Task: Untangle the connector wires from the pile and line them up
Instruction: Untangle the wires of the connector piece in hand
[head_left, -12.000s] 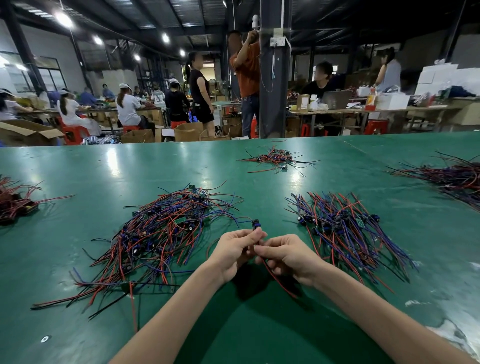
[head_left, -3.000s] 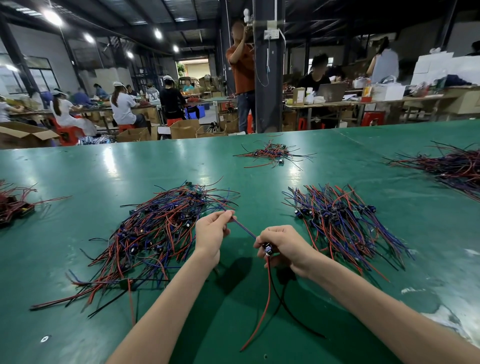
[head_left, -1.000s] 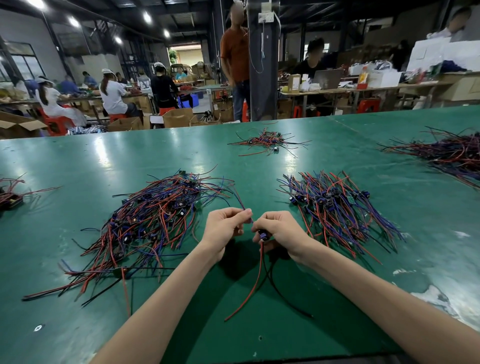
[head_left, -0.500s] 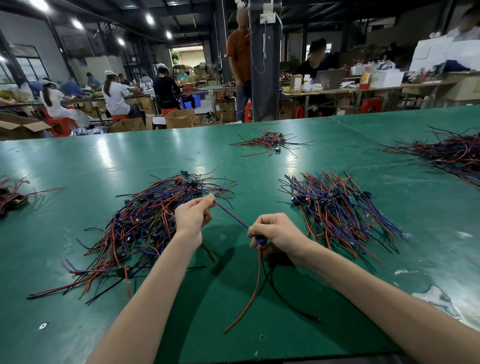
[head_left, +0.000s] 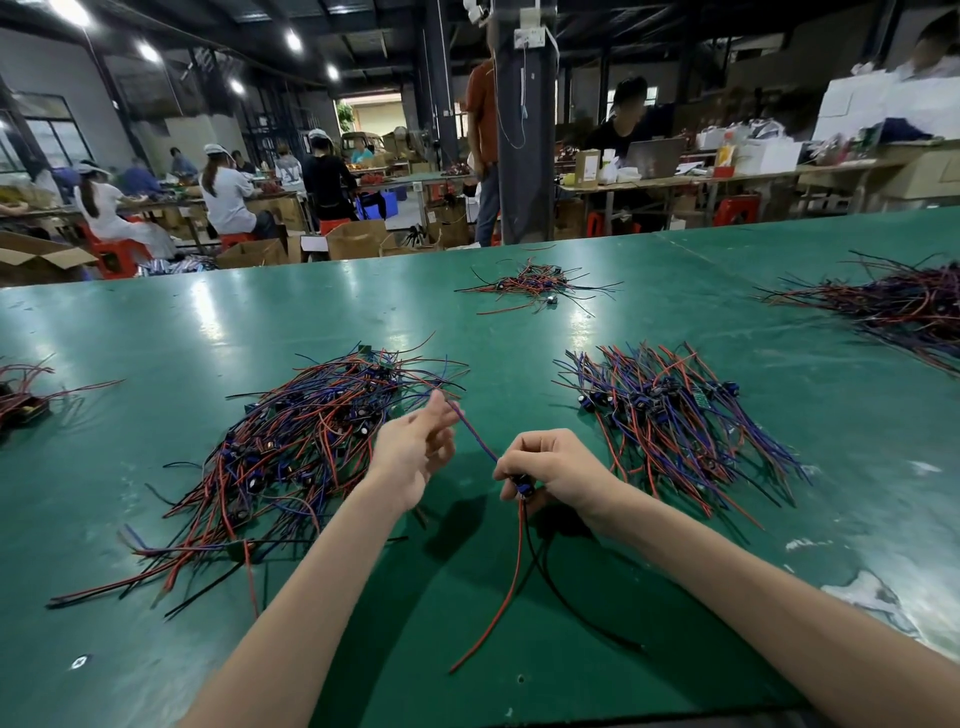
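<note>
Blue wire (head_left: 475, 439) runs from pinching right fingers (head_left: 527, 451) up to left fingers (head_left: 438, 410).

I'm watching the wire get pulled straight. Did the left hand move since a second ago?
Yes. The left hand slid left, away from the right hand and closer to the tangled pile, which stayed put.
</note>
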